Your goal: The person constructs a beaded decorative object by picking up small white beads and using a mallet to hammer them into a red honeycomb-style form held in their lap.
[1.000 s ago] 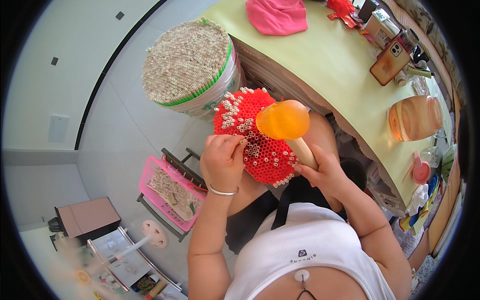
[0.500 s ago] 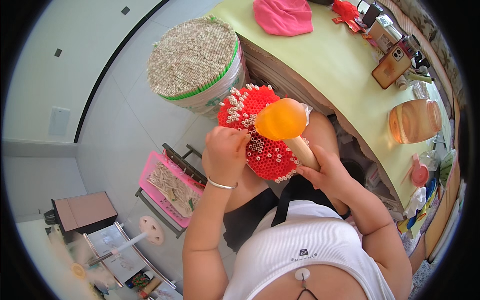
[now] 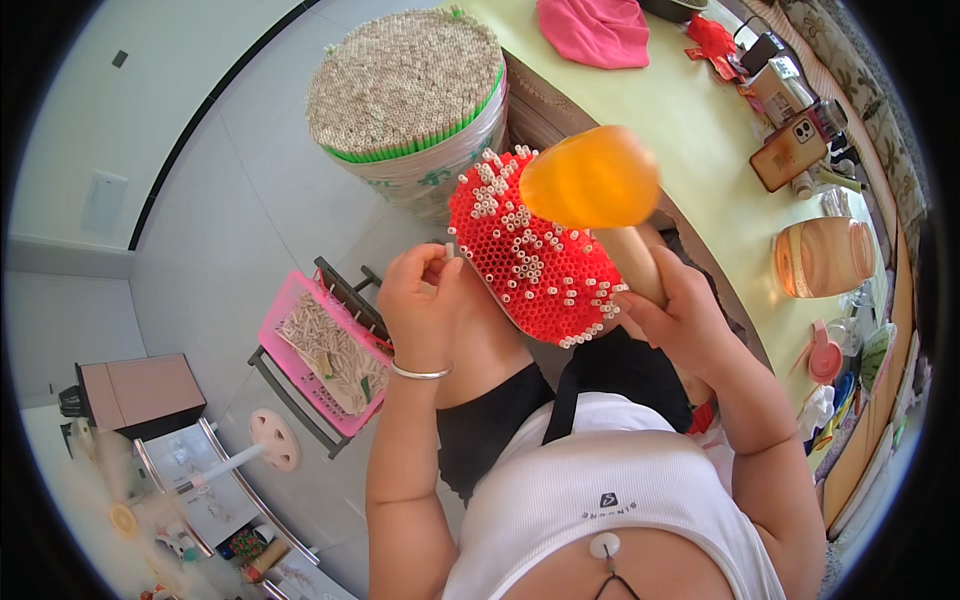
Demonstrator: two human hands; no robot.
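My right hand is wrapped round the pale wooden handle of a mallet. Its translucent orange head hangs over the far right part of a red honeycomb-like bundle and hides some of it. The bundle rests at my lap, with short white tubes standing in many of its holes. Off the bundle's left edge, my left hand is closed in a pinch on a small white tube, its end showing above the fingers.
At the far left stands a large wrapped drum of packed pale sticks. A pink basket of loose white tubes sits on a dark stand to my left. The green-topped table at right carries a phone and a jar of amber liquid.
My left hand has drawn left, away from the bundle's top, and the small tube now shows in its fingers. The mallet has moved up and to the right. The view has shifted slightly.
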